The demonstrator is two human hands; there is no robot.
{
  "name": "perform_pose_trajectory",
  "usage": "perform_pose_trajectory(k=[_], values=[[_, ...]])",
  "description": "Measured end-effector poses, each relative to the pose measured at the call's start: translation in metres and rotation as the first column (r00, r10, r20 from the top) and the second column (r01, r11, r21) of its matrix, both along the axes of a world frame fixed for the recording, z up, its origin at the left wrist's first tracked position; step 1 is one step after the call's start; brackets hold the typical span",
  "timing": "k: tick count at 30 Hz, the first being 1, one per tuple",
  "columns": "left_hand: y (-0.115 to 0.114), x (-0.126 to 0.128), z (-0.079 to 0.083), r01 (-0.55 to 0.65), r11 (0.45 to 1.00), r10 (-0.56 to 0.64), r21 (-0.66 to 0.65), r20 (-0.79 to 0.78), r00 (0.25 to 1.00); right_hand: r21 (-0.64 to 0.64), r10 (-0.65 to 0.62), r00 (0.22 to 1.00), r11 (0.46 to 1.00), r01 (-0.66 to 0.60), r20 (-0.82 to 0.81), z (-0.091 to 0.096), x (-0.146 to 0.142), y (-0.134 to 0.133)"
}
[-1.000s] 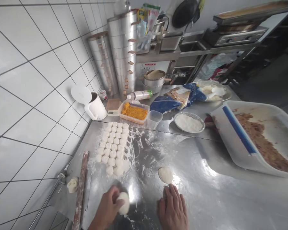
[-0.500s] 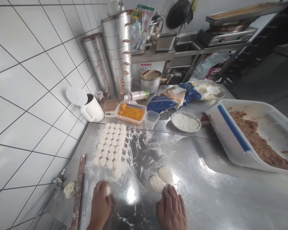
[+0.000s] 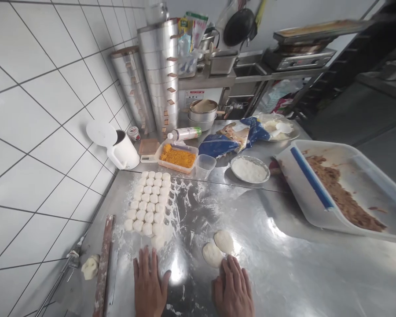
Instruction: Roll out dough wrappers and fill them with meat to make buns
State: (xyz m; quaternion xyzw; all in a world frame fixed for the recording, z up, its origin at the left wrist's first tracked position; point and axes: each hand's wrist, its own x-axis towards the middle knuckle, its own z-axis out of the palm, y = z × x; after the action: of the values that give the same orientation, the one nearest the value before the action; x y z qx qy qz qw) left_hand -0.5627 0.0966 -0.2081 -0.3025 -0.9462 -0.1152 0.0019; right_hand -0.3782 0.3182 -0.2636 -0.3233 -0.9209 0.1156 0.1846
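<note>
Left hand (image 3: 149, 286) lies flat, fingers spread, on the floury worktop (image 3: 284, 264) just below the dough balls (image 3: 148, 202), right hand (image 3: 233, 290) open beside two flattened dough discs (image 3: 218, 248), soft, probably sticky, best lifted by their edges.

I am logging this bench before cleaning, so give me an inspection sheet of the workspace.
Surface: steel table, floury in the middle.
Job's things: two flattened dough discs; dough balls in rows.
Clutter: rolling stick, dough scrap, white kettle, orange filling tub, flour bowl, blue bag, tilted bin of brown filling.
Hands: left hand flat on the table; right hand flat, fingertips at the nearer disc.
Cables: nothing seen.
Surroundings: tiled wall, stacked steamers.
</note>
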Motion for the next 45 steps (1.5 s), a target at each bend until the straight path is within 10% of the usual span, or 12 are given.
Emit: perform_pose_trajectory(k=[7, 11, 18, 29, 34, 45], values=[[-0.045, -0.014, 0.031, -0.211, 0.977, 0.2, -0.022, 0.434, 0.878, 0.039, 0.0, 1.0, 0.999, -0.001, 0.021, -0.002, 0.003, 0.001], [-0.015, -0.013, 0.05, -0.119, 0.992, 0.081, 0.031, 0.558, 0.826, 0.02, -0.001, 1.0, 1.0, 0.001, 0.023, -0.003, 0.005, 0.001], [0.071, -0.052, 0.03, -0.284, 0.948, 0.236, 0.143, 0.284, 0.929, 0.03, 0.033, 0.999, 0.999, -0.033, 0.009, -0.006, 0.007, 0.001], [-0.027, -0.03, 0.012, 0.033, 0.998, -0.041, 0.059, 0.142, 0.989, 0.037, 0.021, 0.999, 0.999, -0.02, -0.026, -0.002, 0.006, 0.001], [-0.021, -0.036, 0.003, 0.211, 0.972, -0.208, -0.102, 0.048, 0.977, 0.039, 0.016, 1.0, 0.999, -0.015, -0.025, -0.004, 0.006, 0.001], [-0.018, -0.024, 0.01, 0.187, 0.967, -0.203, -0.175, -0.082, 0.976, 0.05, 0.023, 0.999, 0.999, -0.021, -0.029, -0.005, 0.004, 0.004]])
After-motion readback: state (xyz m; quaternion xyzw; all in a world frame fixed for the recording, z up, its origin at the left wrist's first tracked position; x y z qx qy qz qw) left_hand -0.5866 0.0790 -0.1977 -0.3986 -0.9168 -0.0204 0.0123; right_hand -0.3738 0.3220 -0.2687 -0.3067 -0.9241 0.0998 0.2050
